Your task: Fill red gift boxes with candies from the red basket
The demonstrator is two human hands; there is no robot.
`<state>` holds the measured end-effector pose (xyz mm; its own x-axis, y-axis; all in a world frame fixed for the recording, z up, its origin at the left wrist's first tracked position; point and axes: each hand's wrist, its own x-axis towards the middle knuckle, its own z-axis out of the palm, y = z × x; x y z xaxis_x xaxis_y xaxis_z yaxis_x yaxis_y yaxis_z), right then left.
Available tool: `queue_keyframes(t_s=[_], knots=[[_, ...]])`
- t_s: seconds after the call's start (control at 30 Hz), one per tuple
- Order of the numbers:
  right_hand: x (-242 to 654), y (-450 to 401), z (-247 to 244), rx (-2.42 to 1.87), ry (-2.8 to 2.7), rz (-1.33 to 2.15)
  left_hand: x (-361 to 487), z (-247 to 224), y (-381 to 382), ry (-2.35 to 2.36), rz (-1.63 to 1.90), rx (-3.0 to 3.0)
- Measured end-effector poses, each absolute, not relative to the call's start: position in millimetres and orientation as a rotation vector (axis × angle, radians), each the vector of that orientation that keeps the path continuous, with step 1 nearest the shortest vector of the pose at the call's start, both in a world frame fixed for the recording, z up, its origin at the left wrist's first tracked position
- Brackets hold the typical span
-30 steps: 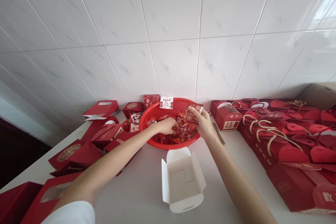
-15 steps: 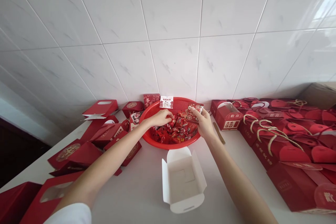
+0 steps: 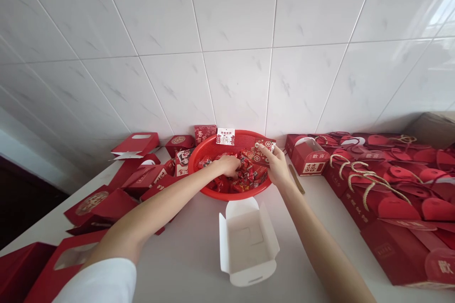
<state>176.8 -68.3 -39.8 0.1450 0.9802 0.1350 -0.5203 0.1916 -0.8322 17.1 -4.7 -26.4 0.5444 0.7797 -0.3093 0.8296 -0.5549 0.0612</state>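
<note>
A red plastic basket (image 3: 232, 195) stands near the wall with many red-wrapped sweets (image 3: 249, 175) inside. My left hand (image 3: 230, 166) reaches down among the sweets, its fingers bent and their tips hidden, so what it grips does not show. Above the basket's right side, my right hand (image 3: 275, 161) pinches a red patterned packet (image 3: 262, 151) between thumb and fingers. An open box, white inside (image 3: 247, 244), sits on the table in front of the basket with its flaps spread.
Red boxes (image 3: 117, 206) lie loosely at the left. Rows of closed red boxes with rope handles (image 3: 391, 246) fill the right. A small red box (image 3: 309, 156) and a thin brown strip (image 3: 296, 180) are right of the basket. Tiled wall (image 3: 234, 85) behind.
My left hand has moved right and deeper into the sweets, and its forearm has shifted right. My right hand still holds the packet in nearly the same place.
</note>
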Motion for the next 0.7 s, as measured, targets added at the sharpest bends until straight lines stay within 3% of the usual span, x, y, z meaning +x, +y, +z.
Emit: queue_keyframes(t_s=[0.1, 0.33, 0.7], knots=[[176.7, -68.0, -40.1, -0.712, -0.804, 1.225, 13.2, -23.3, -1.1, 1.295, -0.288, 2.413], [176.2, -66.9, -40.6, -0.719, -0.8, 1.237, -0.9, -13.3, -1.3, 1.05, 0.456, 1.544], [176.3, -69.5, -38.0, -0.71, -0.813, 1.249, -2.9, 0.9, -17.1, 0.953, 0.571, 1.294]])
